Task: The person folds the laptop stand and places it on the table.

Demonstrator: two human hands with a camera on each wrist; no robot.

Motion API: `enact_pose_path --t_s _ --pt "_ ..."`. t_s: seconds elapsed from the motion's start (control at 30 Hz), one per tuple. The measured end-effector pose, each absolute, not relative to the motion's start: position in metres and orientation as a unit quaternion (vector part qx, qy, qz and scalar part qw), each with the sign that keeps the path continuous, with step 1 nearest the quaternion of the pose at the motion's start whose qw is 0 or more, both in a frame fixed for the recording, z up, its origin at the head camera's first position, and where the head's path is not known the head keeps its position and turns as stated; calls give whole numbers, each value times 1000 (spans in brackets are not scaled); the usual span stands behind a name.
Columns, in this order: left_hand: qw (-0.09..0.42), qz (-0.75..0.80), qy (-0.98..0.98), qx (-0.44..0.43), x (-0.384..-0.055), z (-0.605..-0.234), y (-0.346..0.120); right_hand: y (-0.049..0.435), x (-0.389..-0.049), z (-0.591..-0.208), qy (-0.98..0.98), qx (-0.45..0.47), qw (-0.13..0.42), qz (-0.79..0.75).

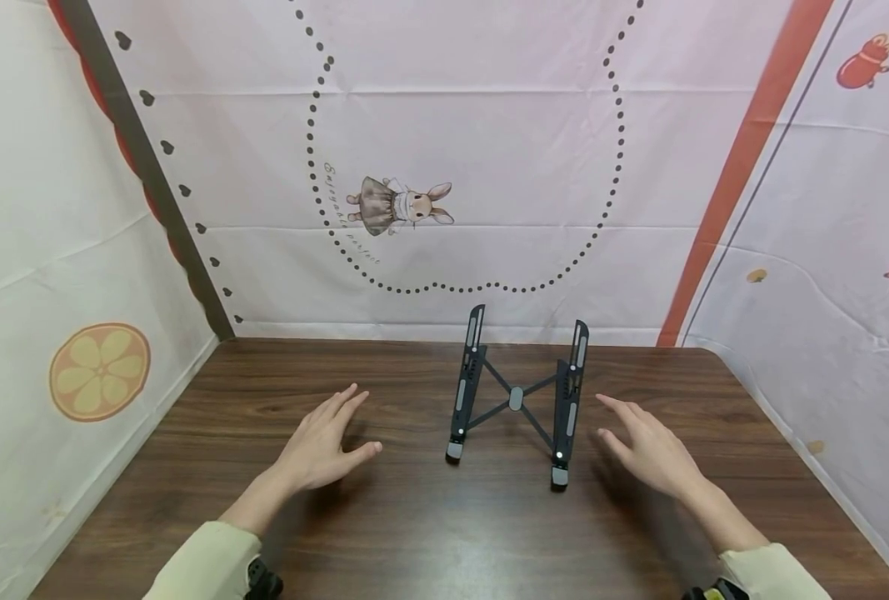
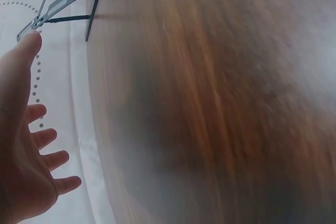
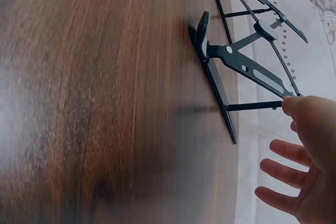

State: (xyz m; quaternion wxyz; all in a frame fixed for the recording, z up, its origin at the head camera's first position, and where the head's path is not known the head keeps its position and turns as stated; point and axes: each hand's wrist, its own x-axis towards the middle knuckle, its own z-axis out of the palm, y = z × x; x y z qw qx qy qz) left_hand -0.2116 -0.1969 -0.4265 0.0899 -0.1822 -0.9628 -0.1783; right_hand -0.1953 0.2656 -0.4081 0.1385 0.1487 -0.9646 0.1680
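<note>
1. Black folding stand: at 5 o'clock from head-view centre, set on brown wooden table, unfolded.
2. Build: left rail and right rail, both with pale grey strips; crossed bars between, meeting at grey oval hub. Grey-padded lips at the 6 o'clock ends of both rails. Far ends raised, per both wrist views.
3. Left hand: at 8 to 9 o'clock from stand, apart from it. Fingers extended, thumb held away, holding nothing. Shadow on the table just below.
4. Right hand: at 3 to 4 o'clock from stand, just beside right rail, nearer than the left. Fingers extended, thumb spread, holding nothing. Thumb overlapping a rail end in right wrist view; gap visible in head view.
5. Wrist views: stand at 10 to 11 o'clock in left, cut off by frame edge; at 2 o'clock in right.
6. Arms: pale sleeves reaching in from 7 and 5 o'clock, black wrist gear at cuffs.
7. Surround: white printed cloth toward 12 o'clock, with dressed rabbit print at 11, orange stripe at 2, citrus-slice print near 9.
</note>
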Motion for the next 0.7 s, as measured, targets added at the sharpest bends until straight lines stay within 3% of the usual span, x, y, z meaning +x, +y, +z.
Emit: enact_pose_path --t_s 0.4,0.7 --pt "85 -263 -948 -158 -226 -433 -180 260 -199 -413 -952 152 146 221" --pt "57 -340 -929 -136 -236 -443 -166 255 -202 -416 -947 123 113 274"
